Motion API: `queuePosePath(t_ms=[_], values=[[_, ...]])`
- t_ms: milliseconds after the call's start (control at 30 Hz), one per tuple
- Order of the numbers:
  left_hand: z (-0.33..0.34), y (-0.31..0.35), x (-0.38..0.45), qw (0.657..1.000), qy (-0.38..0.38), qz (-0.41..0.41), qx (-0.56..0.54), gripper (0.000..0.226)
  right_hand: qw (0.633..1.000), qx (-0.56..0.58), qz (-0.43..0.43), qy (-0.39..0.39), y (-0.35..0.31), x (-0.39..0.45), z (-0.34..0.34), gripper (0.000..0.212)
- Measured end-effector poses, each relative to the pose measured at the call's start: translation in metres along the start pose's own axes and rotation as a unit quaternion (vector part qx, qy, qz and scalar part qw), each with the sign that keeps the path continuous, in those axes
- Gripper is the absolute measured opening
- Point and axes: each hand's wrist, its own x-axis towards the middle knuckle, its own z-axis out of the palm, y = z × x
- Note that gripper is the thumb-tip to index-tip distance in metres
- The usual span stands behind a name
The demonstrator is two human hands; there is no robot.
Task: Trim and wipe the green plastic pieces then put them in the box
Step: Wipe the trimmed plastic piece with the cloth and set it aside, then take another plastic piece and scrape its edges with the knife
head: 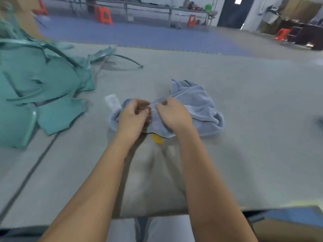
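Note:
A crumpled blue cloth [197,103] lies in the middle of the grey table [253,119]. My left hand [133,116] and my right hand [172,114] sit side by side on its near left part, and each pinches the cloth's edge with curled fingers. A heap of green plastic pieces [40,95] with thin trimmed strips fills the table's left side. A yellow object [156,138] pokes out from under the cloth below my hands. The frame is blurred.
A small white object [112,101] lies just left of the cloth. A cardboard box [26,16] stands behind the green heap, and another box corner [288,226] shows at the bottom right. Orange stools [104,15] and long benches stand on the floor beyond.

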Motion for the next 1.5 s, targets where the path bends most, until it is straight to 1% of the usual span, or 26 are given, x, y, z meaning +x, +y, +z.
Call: queuePosePath(t_ms=[67, 133, 167, 200, 267, 333, 367, 433, 500, 567, 600, 633, 667, 733, 767, 833, 933, 967, 1000, 1067, 1100, 1133, 1200, 1233, 1400, 1500], values=[[-0.015, -0.010, 0.011, 0.988, -0.077, 0.042, 0.126, 0.038, 0.998, -0.040, 0.010, -0.041, 0.008, 0.004, 0.001, 0.023], [-0.021, -0.012, 0.022, 0.953, -0.133, 0.068, 0.265, 0.062, 0.996, -0.046, 0.020, -0.073, 0.011, 0.006, -0.004, 0.028], [-0.022, -0.010, 0.027, 0.932, -0.148, 0.071, 0.323, 0.065, 0.996, -0.031, 0.020, -0.078, 0.012, 0.007, -0.006, 0.029], [-0.023, -0.007, 0.033, 0.915, -0.159, 0.066, 0.365, 0.059, 0.997, 0.003, 0.016, -0.076, 0.012, 0.007, -0.010, 0.025], [-0.024, 0.001, 0.043, 0.902, -0.183, 0.038, 0.390, 0.040, 0.993, 0.089, 0.011, -0.073, 0.008, 0.006, -0.018, 0.016], [-0.021, 0.010, 0.053, 0.908, -0.189, 0.047, 0.372, 0.027, 0.981, 0.165, 0.000, -0.099, 0.004, 0.003, -0.027, 0.018], [-0.018, 0.015, 0.057, 0.922, -0.168, 0.072, 0.340, 0.020, 0.971, 0.202, -0.012, -0.129, 0.002, 0.001, -0.031, 0.021], [-0.008, 0.032, 0.060, 0.965, -0.089, 0.118, 0.216, 0.008, 0.948, 0.244, -0.037, -0.200, -0.002, -0.002, -0.038, 0.026], [0.004, 0.050, 0.060, 0.988, -0.028, 0.142, 0.045, 0.013, 0.939, 0.261, -0.051, -0.218, -0.004, 0.003, -0.042, 0.026], [0.013, 0.066, 0.058, 0.985, -0.027, 0.144, -0.090, 0.017, 0.945, 0.276, -0.043, -0.168, 0.000, 0.017, -0.043, 0.022], [0.015, 0.071, 0.058, 0.982, -0.038, 0.144, -0.114, 0.021, 0.953, 0.271, -0.037, -0.132, 0.004, 0.025, -0.043, 0.029], [0.014, 0.073, 0.058, 0.984, -0.045, 0.141, -0.102, 0.024, 0.962, 0.255, -0.031, -0.088, 0.009, 0.033, -0.043, 0.040], [0.013, 0.072, 0.058, 0.987, -0.047, 0.136, -0.072, 0.025, 0.973, 0.229, -0.020, -0.031, 0.015, 0.040, -0.042, 0.046], [0.009, 0.060, 0.058, 0.992, -0.046, 0.117, -0.007, 0.023, 0.983, 0.151, 0.027, 0.103, 0.028, 0.051, -0.042, 0.037], [0.006, 0.052, 0.057, 0.993, -0.053, 0.102, 0.031, 0.020, 0.982, 0.106, 0.061, 0.144, 0.032, 0.054, -0.040, 0.032], [0.001, 0.036, 0.053, 0.986, -0.091, 0.068, 0.118, 0.015, 0.981, 0.029, 0.101, 0.163, 0.035, 0.052, -0.034, 0.035], [-0.008, 0.013, 0.048, 0.959, -0.161, 0.041, 0.229, 0.018, 0.976, -0.087, 0.050, 0.194, 0.028, 0.042, -0.024, 0.026], [-0.010, 0.008, 0.047, 0.953, -0.169, 0.036, 0.250, 0.019, 0.978, -0.094, 0.014, 0.188, 0.026, 0.039, -0.022, 0.022], [-0.011, 0.004, 0.046, 0.951, -0.163, 0.035, 0.261, 0.019, 0.984, -0.074, -0.017, 0.161, 0.022, 0.035, -0.020, 0.025], [-0.013, -0.002, 0.047, 0.958, -0.118, 0.046, 0.259, 0.020, 0.998, -0.026, -0.025, 0.055, 0.012, 0.026, -0.017, 0.037], [-0.014, -0.004, 0.047, 0.964, -0.092, 0.049, 0.243, 0.022, 0.998, -0.052, -0.019, -0.011, 0.005, 0.023, -0.015, 0.040], [-0.015, -0.005, 0.047, 0.971, -0.070, 0.049, 0.223, 0.024, 0.990, -0.115, -0.016, -0.080, -0.001, 0.020, -0.012, 0.042], [-0.018, -0.007, 0.047, 0.978, -0.042, 0.044, 0.201, 0.026, 0.954, -0.233, -0.015, -0.188, -0.012, 0.014, -0.005, 0.041], [-0.021, -0.007, 0.047, 0.979, -0.033, 0.041, 0.198, 0.026, 0.941, -0.269, -0.020, -0.205, -0.015, 0.012, -0.002, 0.037], [-0.044, -0.010, 0.051, 0.981, -0.002, 0.035, 0.193, 0.027, 0.932, -0.331, -0.028, -0.145, -0.025, 0.009, 0.005, 0.022], [-0.068, -0.011, 0.050, 0.970, 0.080, 0.053, 0.224, 0.026, 0.932, -0.322, -0.017, -0.165, -0.028, 0.009, 0.007, 0.020]])
